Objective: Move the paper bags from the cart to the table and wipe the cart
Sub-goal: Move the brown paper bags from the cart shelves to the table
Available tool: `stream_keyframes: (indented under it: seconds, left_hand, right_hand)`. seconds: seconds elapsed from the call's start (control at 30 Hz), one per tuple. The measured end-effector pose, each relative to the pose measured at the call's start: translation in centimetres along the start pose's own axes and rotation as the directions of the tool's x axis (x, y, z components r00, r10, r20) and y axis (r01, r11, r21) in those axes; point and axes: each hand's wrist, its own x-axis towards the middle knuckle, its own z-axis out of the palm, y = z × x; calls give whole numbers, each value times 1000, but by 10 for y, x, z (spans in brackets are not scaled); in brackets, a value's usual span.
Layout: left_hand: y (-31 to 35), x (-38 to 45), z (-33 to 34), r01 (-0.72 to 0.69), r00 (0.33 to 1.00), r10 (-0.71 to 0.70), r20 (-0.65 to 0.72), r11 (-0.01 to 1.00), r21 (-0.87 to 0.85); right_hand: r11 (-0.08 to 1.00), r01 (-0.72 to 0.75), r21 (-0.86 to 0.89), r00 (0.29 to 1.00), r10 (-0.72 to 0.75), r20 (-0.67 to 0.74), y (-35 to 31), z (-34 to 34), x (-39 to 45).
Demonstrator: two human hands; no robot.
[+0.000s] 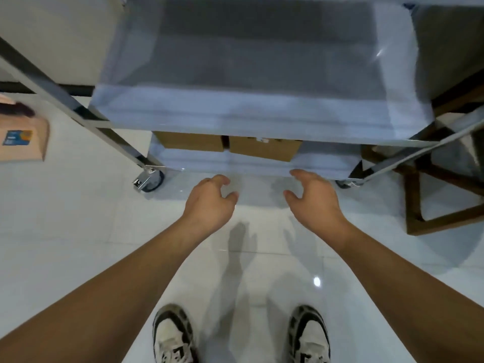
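Single head-worn wide-angle view, which looked steeply down and forward from standing height. Shoes [174, 336] lay at the bottom edge, the cart [262, 108] filled the upper frame close ahead, and straight edges bowed.

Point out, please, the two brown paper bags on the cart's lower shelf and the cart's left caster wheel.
left paper bag [190, 141]: head view, on its brown front face.
right paper bag [264, 149]: head view, on its brown front face.
caster wheel [150, 179]: head view, on the wheel under the cart's left leg.
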Motion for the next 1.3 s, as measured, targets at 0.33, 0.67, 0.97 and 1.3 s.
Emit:
stream_keyframes:
  seconds: [0.33, 0.67, 0.97, 1.3]
  left_hand:
    - [-42, 133, 91, -167, 953, 131, -272, 980, -113]
    - [-13, 181, 62, -48, 984, -110, -136, 578, -815]
    - [-25, 185, 66, -32, 989, -109, -98, 489, -872]
    - [-30, 180, 75, -18, 973, -162, -161, 647, -762]
  right_hand:
    - [895, 174, -410, 799, -371, -473, 30, 92, 102]
    - [809, 215, -547, 753, -494, -435, 18, 93, 125]
    - [864, 321, -389, 819, -459, -344, 15, 106, 119]
    - [841, 346, -416, 893, -432, -130, 8, 109, 136]
